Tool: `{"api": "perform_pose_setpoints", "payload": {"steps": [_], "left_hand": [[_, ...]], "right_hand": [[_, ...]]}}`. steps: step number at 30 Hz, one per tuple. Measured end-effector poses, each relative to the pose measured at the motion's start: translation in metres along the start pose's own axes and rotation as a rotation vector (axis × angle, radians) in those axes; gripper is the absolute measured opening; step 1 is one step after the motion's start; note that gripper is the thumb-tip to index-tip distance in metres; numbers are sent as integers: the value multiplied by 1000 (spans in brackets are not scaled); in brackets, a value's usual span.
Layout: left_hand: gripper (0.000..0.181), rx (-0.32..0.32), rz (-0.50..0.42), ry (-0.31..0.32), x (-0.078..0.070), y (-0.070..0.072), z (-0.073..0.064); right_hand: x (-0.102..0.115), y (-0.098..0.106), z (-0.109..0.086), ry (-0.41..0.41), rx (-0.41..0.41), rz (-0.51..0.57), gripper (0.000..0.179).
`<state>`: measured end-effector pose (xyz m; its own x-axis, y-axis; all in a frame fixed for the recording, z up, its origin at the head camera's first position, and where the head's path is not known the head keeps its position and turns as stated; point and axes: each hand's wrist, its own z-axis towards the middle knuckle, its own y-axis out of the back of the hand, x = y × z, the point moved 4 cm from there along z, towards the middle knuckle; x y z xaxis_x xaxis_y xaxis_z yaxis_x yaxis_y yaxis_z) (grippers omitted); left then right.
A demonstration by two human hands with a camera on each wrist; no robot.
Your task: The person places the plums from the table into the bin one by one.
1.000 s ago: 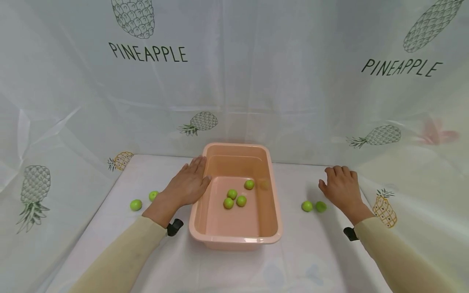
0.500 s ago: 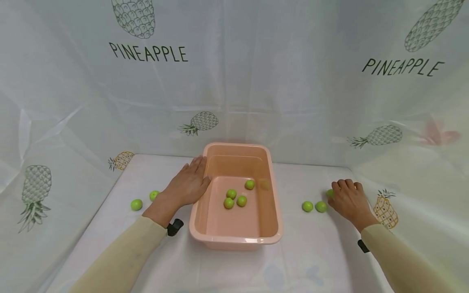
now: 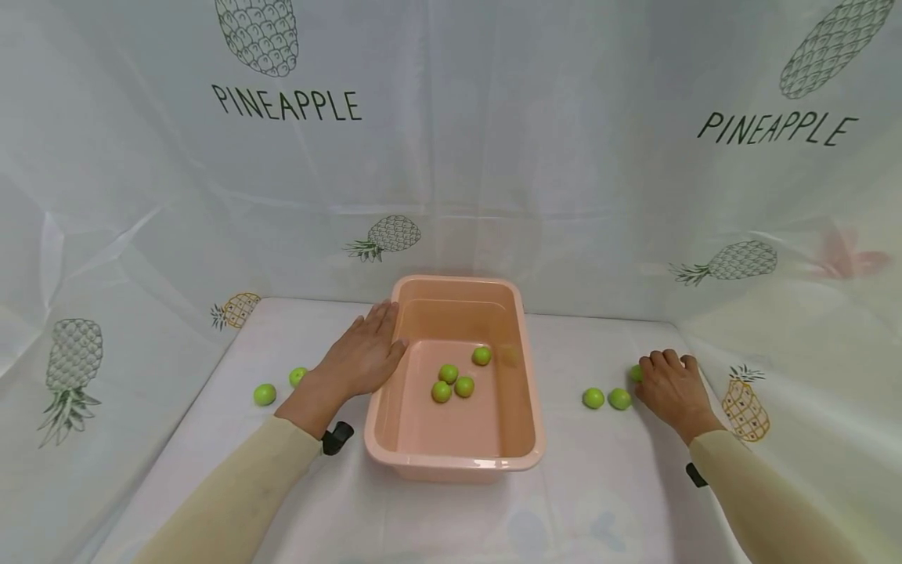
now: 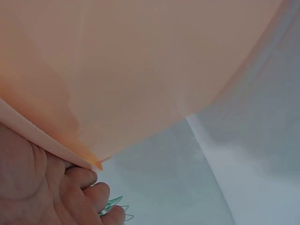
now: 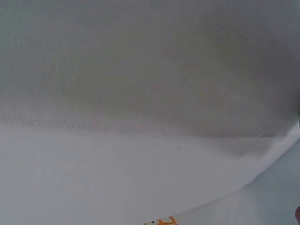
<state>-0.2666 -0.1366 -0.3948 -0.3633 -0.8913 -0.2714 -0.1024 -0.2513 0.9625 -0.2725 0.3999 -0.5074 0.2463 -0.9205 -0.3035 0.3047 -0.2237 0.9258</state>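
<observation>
A pink plastic basin (image 3: 451, 462) stands mid-table with several small round green fruits (image 3: 463, 386) inside. My left hand (image 3: 359, 352) rests on its left rim with the fingers straight; in the left wrist view the palm side of the hand (image 4: 51, 187) lies along the basin's edge. At the right, the fingers of my right hand (image 3: 672, 388) curl round another green fruit (image 3: 636, 374), which the hand partly covers. Two more fruits (image 3: 593, 398) lie just left of that hand. Only a fingertip (image 5: 297, 214) enters the right wrist view.
Two green fruits (image 3: 265, 394) lie left of the basin, one partly behind the left wrist. A white cloth (image 3: 451, 525) covers the table. Pineapple-printed sheeting (image 3: 479, 157) rises behind the table and along both sides.
My right hand has come down and toward me onto the far-right fruit, its fingers closing round it; it has barely shifted in the last half second. The left hand stays on the rim.
</observation>
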Motion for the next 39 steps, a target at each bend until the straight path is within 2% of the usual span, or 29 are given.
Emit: {"api": "perform_pose_setpoints", "payload": {"steps": [4, 11, 18, 32, 39], "left_hand": [[73, 1, -2, 0, 0, 0, 0], [73, 7, -7, 3, 0, 1, 0], [73, 8, 3, 4, 1, 0, 1], [73, 16, -3, 9, -1, -1, 1], [72, 6, 32, 2, -1, 1, 0]], "right_hand": [[1, -1, 0, -7, -9, 9, 39], [0, 5, 6, -35, -120, 24, 44], [3, 11, 13, -45, -167, 50, 44], [32, 43, 48, 105, -436, 86, 32], [57, 74, 71, 138, -500, 97, 36]]}}
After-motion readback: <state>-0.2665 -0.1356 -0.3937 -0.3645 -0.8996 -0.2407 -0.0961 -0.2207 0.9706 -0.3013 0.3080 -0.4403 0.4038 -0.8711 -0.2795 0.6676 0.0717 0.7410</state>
